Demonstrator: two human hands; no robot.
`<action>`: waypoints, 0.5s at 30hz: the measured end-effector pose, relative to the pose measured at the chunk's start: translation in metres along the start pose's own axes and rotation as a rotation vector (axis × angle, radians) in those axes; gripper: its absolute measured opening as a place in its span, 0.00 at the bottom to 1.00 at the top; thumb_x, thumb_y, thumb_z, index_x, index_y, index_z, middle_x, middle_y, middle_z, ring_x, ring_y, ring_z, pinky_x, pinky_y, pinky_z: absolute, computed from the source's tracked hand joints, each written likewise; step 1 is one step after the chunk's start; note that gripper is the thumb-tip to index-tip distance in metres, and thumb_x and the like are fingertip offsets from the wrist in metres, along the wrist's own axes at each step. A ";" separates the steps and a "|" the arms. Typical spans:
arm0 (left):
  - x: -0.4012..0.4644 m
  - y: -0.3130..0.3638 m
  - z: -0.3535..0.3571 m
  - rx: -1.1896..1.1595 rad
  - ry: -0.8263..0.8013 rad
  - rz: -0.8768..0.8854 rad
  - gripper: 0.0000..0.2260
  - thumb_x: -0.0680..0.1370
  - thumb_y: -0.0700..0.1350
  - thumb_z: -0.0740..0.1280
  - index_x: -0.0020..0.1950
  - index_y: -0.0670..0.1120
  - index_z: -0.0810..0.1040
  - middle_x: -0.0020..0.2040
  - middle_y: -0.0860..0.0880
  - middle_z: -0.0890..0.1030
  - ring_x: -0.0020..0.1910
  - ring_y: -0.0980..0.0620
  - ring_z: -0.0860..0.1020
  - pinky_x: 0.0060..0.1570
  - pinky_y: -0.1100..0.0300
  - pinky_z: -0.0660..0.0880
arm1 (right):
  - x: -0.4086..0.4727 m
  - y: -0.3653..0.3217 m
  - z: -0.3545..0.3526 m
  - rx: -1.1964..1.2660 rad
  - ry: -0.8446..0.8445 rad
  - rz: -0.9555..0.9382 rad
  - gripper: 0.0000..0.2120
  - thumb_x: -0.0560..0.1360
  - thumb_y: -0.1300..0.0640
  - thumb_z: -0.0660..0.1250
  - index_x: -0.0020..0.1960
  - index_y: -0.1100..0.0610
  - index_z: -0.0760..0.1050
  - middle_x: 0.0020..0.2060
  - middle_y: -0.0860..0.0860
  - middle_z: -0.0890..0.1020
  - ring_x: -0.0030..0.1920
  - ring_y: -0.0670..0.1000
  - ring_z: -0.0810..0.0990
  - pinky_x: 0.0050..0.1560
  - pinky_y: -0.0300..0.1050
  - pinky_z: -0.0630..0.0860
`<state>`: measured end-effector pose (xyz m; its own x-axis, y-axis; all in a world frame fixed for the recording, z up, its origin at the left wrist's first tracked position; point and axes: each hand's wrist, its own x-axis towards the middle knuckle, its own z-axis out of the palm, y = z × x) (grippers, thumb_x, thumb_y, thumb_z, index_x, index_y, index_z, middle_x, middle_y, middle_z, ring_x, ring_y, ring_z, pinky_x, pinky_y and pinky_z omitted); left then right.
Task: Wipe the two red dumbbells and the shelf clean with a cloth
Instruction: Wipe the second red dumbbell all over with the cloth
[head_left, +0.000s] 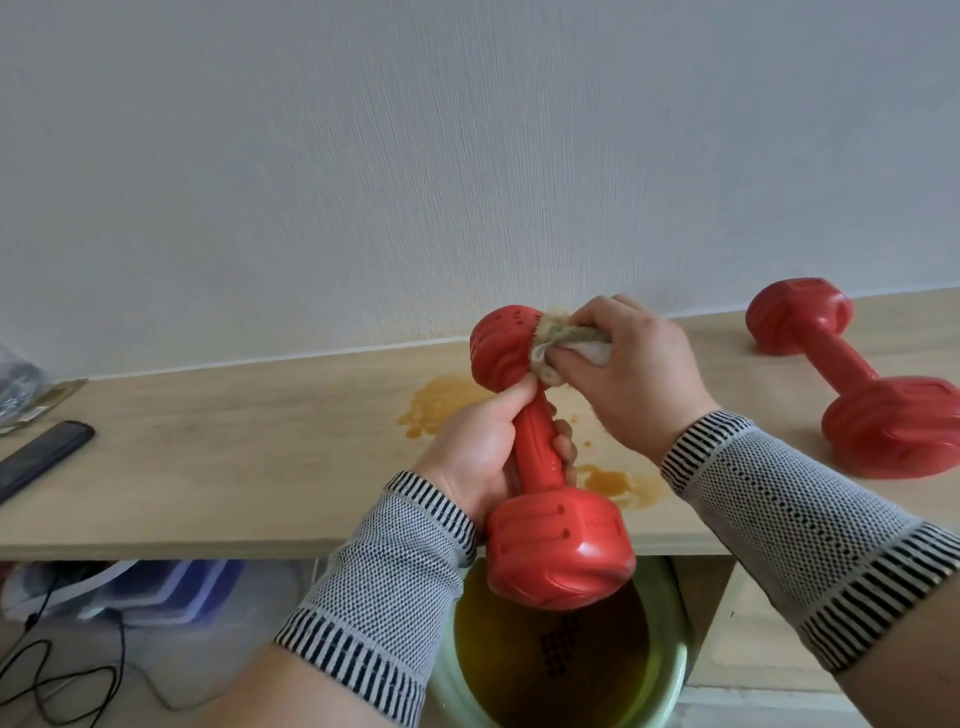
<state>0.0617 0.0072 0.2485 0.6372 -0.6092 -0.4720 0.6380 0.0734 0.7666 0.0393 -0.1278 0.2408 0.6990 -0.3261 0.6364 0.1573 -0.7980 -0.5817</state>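
The left hand (478, 447) wraps its fingers and thumb around the ribbed handle of a red plastic dumbbell (540, 467), holding it tilted above the front edge of the light wooden shelf (234, 467). The dumbbell's far head points toward 11 o'clock and its near head toward 5 o'clock, the near head overhanging the shelf edge.

The right hand (634, 374) pinches a bunched, stained beige cloth (561, 348) between thumb and fingers and presses it against the 3 o'clock side of the far head.

The second red plastic dumbbell (852, 379) lies on the shelf at 3 o'clock from the hands, well apart from them, with one head near the white textured wall (467, 156) and the other nearer the front edge.

Orange-brown liquid stains (441, 410) mark the shelf surface directly under and beside the held dumbbell, at the shelf's centre.

Both forearms wear grey knitted wrist sleeves with black-and-white striped cuffs (384, 582).

A pale green round basin holding yellowish liquid (670, 670) stands below the shelf at 6 o'clock, beneath the near head.

A dark flat rectangular device (41, 457) lies on the shelf at 9 o'clock. Black cables (62, 670) lie on the floor at 8 o'clock.
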 end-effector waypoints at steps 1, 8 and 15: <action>0.000 -0.001 0.000 0.001 0.003 -0.003 0.15 0.81 0.55 0.60 0.43 0.44 0.69 0.30 0.47 0.72 0.23 0.53 0.73 0.27 0.63 0.74 | -0.001 -0.001 0.001 -0.012 -0.013 -0.016 0.09 0.68 0.54 0.73 0.43 0.57 0.76 0.40 0.48 0.75 0.38 0.49 0.74 0.38 0.37 0.64; 0.002 -0.005 0.005 0.041 0.014 0.016 0.16 0.80 0.55 0.61 0.43 0.43 0.70 0.30 0.47 0.73 0.23 0.53 0.73 0.26 0.62 0.74 | 0.001 0.000 -0.005 0.063 -0.058 0.054 0.09 0.68 0.53 0.73 0.41 0.53 0.74 0.38 0.47 0.75 0.38 0.48 0.74 0.38 0.37 0.65; 0.004 -0.005 0.001 0.141 0.037 0.072 0.14 0.79 0.53 0.62 0.42 0.43 0.70 0.30 0.45 0.74 0.24 0.51 0.73 0.27 0.61 0.74 | 0.005 -0.007 -0.011 0.067 -0.036 0.058 0.05 0.73 0.57 0.68 0.48 0.56 0.79 0.41 0.48 0.79 0.41 0.48 0.77 0.40 0.37 0.68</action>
<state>0.0605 0.0036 0.2436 0.6967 -0.5763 -0.4271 0.5245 0.0031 0.8514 0.0337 -0.1295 0.2541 0.7330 -0.3515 0.5823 0.1610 -0.7421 -0.6506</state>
